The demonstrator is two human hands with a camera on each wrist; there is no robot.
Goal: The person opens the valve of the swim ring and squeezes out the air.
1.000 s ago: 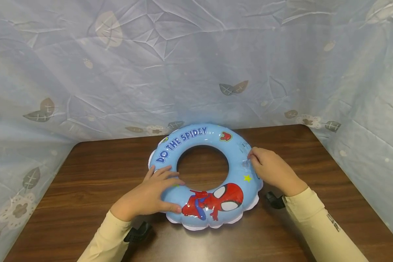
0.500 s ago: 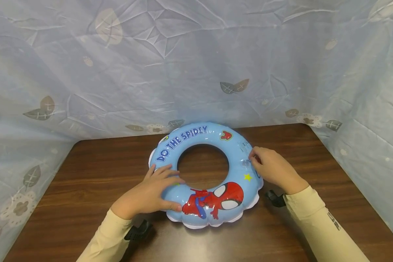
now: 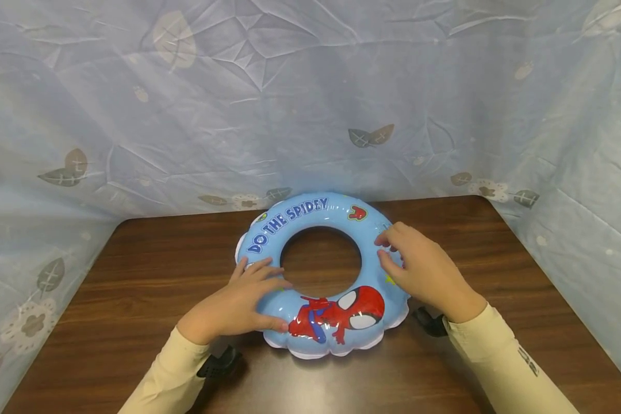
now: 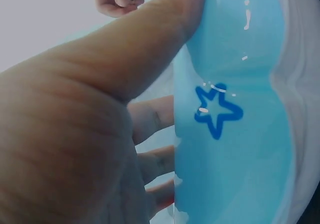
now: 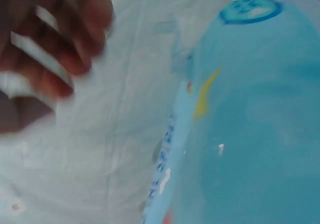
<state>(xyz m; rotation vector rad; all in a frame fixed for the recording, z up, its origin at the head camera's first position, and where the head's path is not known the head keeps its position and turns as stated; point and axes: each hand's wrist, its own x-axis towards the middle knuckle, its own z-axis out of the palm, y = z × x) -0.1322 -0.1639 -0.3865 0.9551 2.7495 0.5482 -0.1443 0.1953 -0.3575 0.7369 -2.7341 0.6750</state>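
Surface (image 3: pixel 160 276) stretches wide left of the swim ring (image 3: pixel 331 322), which lies near its back edge, the left hand (image 3: pixel 238 305) rests fingers-spread on the ring's left, and the right hand (image 3: pixel 424 270), thumb and fingers parted, is over its right.

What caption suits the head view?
Left hand resting on a blue inflatable plastic ring, right hand above its right side, brown wood-grain table beneath.

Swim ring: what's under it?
Brown wood-grain tabletop, visible through the center hole and around the blue swim ring. Directly beneath the inflated tube, nothing can be made out; the ring itself covers that area.
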